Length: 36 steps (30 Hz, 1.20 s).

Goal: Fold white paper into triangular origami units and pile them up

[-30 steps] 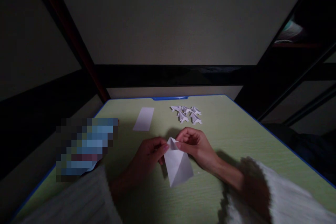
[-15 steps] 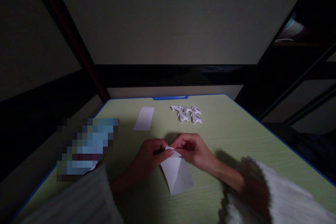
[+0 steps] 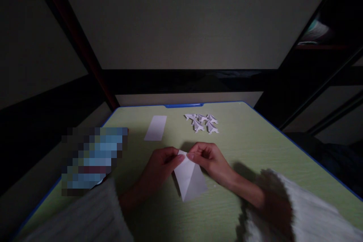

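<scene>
A partly folded white paper [image 3: 190, 177] rests on the green table [image 3: 255, 147], its lower point toward me. My left hand [image 3: 160, 166] pinches the paper's upper left edge with curled fingers. My right hand [image 3: 210, 159] pinches the top edge from the right, fingertips meeting the left hand's. Both wrists wear pale knitted sleeves.
A flat white paper strip [image 3: 155, 127] lies further back on the left. Several small folded white paper figures [image 3: 202, 123] sit in a cluster at the back. A blurred blue object [image 3: 93, 159] lies at the left edge. The table has a blue rim; dark frames surround it.
The raised top flap of the paper has been pressed down flat. Both hands shifted slightly while keeping their pinch on the top edge.
</scene>
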{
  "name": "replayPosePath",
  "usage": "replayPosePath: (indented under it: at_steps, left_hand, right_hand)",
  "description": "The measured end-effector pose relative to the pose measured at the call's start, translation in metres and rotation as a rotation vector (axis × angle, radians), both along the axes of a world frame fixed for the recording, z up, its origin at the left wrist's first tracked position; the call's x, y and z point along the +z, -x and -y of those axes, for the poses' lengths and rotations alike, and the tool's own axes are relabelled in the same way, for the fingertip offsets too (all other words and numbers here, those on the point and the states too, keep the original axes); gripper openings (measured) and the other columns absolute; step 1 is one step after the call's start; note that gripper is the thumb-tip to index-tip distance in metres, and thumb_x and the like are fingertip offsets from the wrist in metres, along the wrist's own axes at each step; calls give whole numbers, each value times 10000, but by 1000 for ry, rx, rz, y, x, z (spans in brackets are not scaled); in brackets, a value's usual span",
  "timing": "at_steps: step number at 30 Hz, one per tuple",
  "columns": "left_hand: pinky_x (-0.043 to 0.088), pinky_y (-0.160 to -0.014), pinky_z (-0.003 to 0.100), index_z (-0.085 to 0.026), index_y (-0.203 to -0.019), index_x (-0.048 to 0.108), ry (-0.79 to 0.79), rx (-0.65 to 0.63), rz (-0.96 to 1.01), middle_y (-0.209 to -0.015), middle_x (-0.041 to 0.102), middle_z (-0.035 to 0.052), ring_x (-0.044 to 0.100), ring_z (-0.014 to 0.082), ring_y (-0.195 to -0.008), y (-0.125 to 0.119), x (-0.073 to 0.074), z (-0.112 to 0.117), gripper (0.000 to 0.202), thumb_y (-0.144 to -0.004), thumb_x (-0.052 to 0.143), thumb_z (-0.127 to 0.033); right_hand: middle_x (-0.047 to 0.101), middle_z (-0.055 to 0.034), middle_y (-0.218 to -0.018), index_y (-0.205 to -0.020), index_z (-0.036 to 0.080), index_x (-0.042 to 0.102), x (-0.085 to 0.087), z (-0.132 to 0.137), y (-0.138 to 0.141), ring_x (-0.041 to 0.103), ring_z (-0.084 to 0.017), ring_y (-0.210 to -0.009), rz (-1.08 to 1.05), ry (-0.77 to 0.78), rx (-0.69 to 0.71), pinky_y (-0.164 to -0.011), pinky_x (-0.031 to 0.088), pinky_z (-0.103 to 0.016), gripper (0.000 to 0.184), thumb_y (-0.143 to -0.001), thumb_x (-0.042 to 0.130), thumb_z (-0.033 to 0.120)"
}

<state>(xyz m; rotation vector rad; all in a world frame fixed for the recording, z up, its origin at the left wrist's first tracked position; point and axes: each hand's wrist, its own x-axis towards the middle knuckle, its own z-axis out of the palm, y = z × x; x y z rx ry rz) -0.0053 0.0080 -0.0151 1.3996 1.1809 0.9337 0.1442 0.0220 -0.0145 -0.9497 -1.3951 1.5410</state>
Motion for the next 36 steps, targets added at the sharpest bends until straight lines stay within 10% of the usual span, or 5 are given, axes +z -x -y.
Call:
replayPosePath:
  at_steps: [20, 36]
  left_hand:
    - [228, -435, 193, -123, -488, 502, -38, -14, -173, -449, 349, -52, 315, 78, -456, 1, 5, -2, 263, -675, 454, -301]
    - [173, -424, 201, -145, -451, 387, -106, -262, -221, -447, 265, -67, 247, 62, -449, 2, 1, 3, 272, -685, 452, -267]
  right_hand:
    - [425, 46, -481, -594, 128, 490, -3, -1, -1, 346, -55, -434, 19, -75, 11, -424, 248, -191, 268, -642, 587, 374]
    - [373, 42, -525, -603, 138, 453, 3, 10, -4, 320, -72, -484, 271, -291, 207, -441, 246, -189, 244, -777, 419, 306]
